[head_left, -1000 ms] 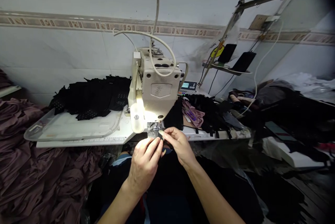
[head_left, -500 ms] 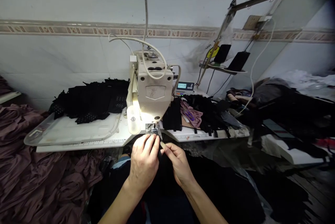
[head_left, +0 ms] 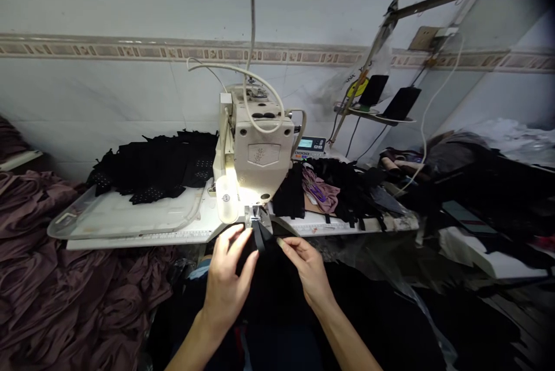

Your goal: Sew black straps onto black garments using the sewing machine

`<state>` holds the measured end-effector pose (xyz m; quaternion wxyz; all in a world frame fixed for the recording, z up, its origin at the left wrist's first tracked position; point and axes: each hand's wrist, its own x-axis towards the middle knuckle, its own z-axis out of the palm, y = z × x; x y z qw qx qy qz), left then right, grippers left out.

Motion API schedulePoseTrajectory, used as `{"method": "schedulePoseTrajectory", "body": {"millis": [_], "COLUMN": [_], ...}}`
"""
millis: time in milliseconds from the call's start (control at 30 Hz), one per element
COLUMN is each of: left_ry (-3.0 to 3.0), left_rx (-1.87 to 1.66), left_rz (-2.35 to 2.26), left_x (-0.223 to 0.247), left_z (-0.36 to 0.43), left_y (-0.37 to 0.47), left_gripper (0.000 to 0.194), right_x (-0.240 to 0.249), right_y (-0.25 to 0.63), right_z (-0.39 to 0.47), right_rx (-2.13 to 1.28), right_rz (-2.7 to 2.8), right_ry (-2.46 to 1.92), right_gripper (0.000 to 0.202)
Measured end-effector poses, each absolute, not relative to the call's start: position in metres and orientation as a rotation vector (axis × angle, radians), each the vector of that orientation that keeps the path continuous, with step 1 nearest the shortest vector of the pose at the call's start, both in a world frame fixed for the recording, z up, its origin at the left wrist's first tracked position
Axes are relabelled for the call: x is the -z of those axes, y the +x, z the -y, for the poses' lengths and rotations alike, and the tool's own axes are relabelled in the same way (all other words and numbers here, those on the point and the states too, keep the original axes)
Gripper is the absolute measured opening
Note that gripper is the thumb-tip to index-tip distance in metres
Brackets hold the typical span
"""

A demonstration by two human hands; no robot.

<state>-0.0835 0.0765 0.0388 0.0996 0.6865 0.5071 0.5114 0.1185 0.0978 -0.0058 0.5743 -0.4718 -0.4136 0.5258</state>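
Nearest the camera, both forearms reach forward over dark cloth in the lap. The left hand point(head_left: 228, 278) lies with fingers loosely spread and flat on a black fabric piece point(head_left: 260, 244), its fingertips near the front edge of the surface point(head_left: 143, 236). The right hand point(head_left: 306, 267) pinches the same fabric between thumb and forefinger, just right of a narrow black strap point(head_left: 259, 236) that runs from under the presser foot point(head_left: 255, 216) toward the hands. The fabric hangs off the front edge of the surface, directly below the needle area and between the two hands.

Behind stands a cream sewing machine point(head_left: 260, 151), its lamp lighting the foot. To its left a clear plastic tray point(head_left: 125, 215) lies on the surface, with a pile of black cut pieces point(head_left: 156, 166) at its far side. To the right of the machine lie black scraps point(head_left: 347, 183) and a mauve piece point(head_left: 323, 192), with a small control panel point(head_left: 311, 144) behind them. Heaps of mauve cloth point(head_left: 65, 296) fill the left. Farther right, two phones point(head_left: 390, 96) lean on a wall shelf.
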Motion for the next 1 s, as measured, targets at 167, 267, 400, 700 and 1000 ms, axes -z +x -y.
{"method": "schedulePoseTrajectory", "body": {"millis": [167,267,400,700,1000], "left_ry": [1.440,1.437,1.391,1.373,1.591], "left_rx": [-1.303,-1.239,-1.209,-1.267,-0.994], "left_rz": [-1.355,-1.290,-1.245,-1.228,-1.149], "left_x": [-0.053,-0.053,-0.045,-0.041,-0.051], "left_z": [-0.096,-0.108,-0.111,-0.078,-0.064], "left_y": [-0.104,-0.105,-0.096,-0.083,-0.077], "left_gripper": [0.031,0.034,0.041,0.029,0.035], "right_x": [0.003,0.002,0.005,-0.045,-0.067], "right_y": [0.100,0.080,0.064,0.099,0.131], "right_z": [-0.079,-0.074,-0.077,-0.074,-0.131], "right_rx": [-1.041,-1.222,-1.248,-1.158,-1.050], "right_rz": [1.116,1.199,1.112,1.217,1.459], "right_ry": [-1.148,-1.067,-1.042,-0.977,-1.059], "right_gripper": [0.047,0.049,0.047,0.036,0.023]}}
